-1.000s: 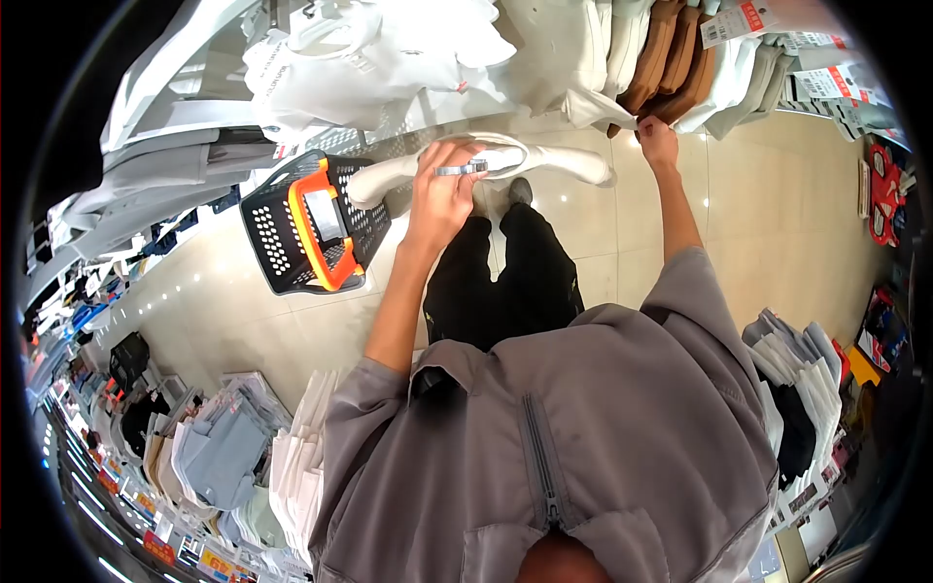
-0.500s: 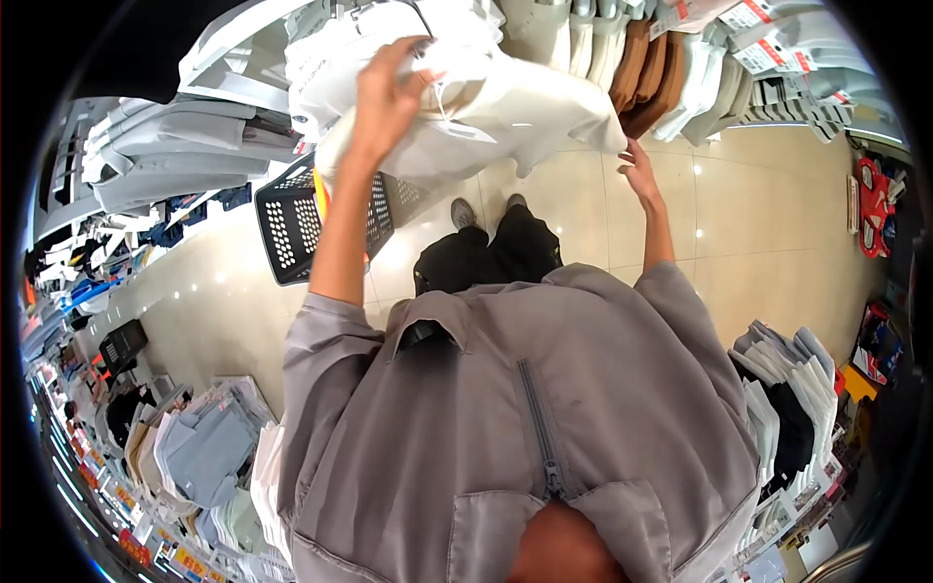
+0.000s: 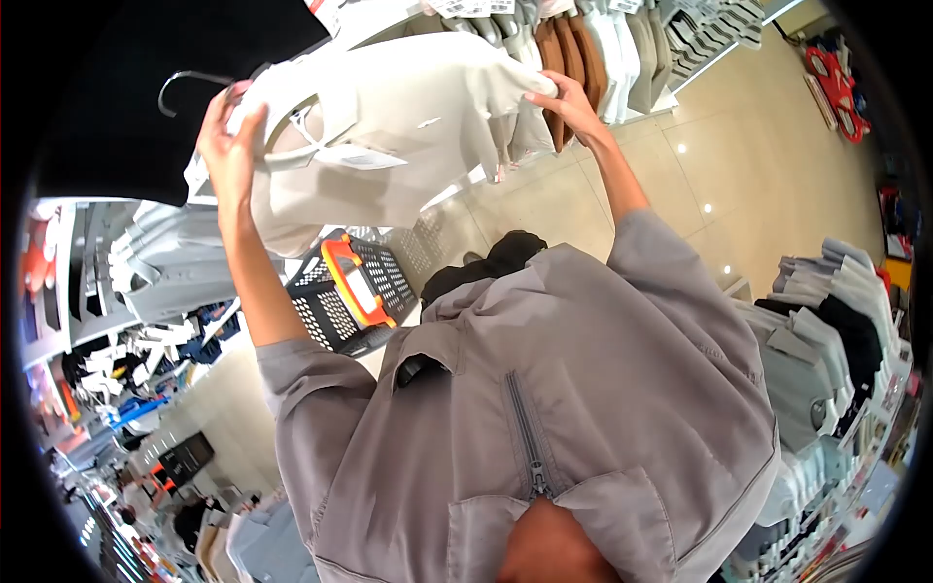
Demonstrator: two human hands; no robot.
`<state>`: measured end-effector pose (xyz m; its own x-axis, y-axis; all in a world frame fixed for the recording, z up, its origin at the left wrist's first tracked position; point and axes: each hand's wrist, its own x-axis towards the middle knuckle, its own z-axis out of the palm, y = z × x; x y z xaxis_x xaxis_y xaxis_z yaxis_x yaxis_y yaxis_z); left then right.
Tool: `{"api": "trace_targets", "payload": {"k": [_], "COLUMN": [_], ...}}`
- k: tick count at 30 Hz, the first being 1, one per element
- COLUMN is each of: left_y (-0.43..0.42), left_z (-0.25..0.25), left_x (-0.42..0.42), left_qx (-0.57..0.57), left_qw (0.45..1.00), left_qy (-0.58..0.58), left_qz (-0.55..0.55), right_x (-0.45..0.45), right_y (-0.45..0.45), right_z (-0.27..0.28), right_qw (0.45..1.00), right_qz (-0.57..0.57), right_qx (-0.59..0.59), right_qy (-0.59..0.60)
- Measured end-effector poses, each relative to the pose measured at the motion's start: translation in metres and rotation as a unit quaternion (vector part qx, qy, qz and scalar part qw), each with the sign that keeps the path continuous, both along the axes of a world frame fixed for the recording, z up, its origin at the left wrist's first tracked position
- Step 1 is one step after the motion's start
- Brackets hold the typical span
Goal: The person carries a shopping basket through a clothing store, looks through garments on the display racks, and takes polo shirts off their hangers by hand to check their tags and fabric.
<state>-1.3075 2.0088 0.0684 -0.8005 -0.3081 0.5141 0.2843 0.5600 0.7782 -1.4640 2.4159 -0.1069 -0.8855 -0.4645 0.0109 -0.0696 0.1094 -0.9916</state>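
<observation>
A cream shirt with a collar, an open neck and a white tag is spread between my hands. My left hand is closed on its left shoulder, the thumb on the front of the cloth. A metal hanger hook sticks out just beyond those fingers; the rest of the hanger is hidden. At the other side, my right hand pinches the end of the sleeve between thumb and fingers.
Below the shirt, a dark basket with an orange handle stands on the tiled floor. Brown garments hang on the rack ahead. Grey garments hang at the left, and another clothing rack is at the right.
My left hand has moved left and down from the hanger hook to the shirt's shoulder. The right hand has moved left and up with the sleeve, and the shirt is spread wider. The view has turned.
</observation>
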Motion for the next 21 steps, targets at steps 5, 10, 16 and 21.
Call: {"api": "trace_targets", "payload": {"k": [5,10,16,21], "left_y": [-0.01,-0.012,-0.013,-0.011], "left_z": [0.02,0.032,0.047,0.054], "left_x": [0.002,0.001,-0.003,-0.003], "left_qx": [0.0,-0.008,-0.058,-0.059], "left_qw": [1.0,1.0,0.998,0.998], "left_qy": [-0.003,-0.005,-0.006,-0.013], "left_qz": [0.001,0.0,0.014,-0.001], "right_x": [0.006,-0.01,-0.017,-0.025], "right_y": [-0.016,-0.016,0.009,0.011], "right_z": [0.012,0.015,0.061,0.069], "right_qw": [0.991,0.993,0.983,0.975], "right_qz": [-0.001,-0.023,-0.016,-0.009], "right_qx": [-0.095,-0.019,-0.021,0.028], "right_qy": [0.094,0.115,0.182,0.22]}}
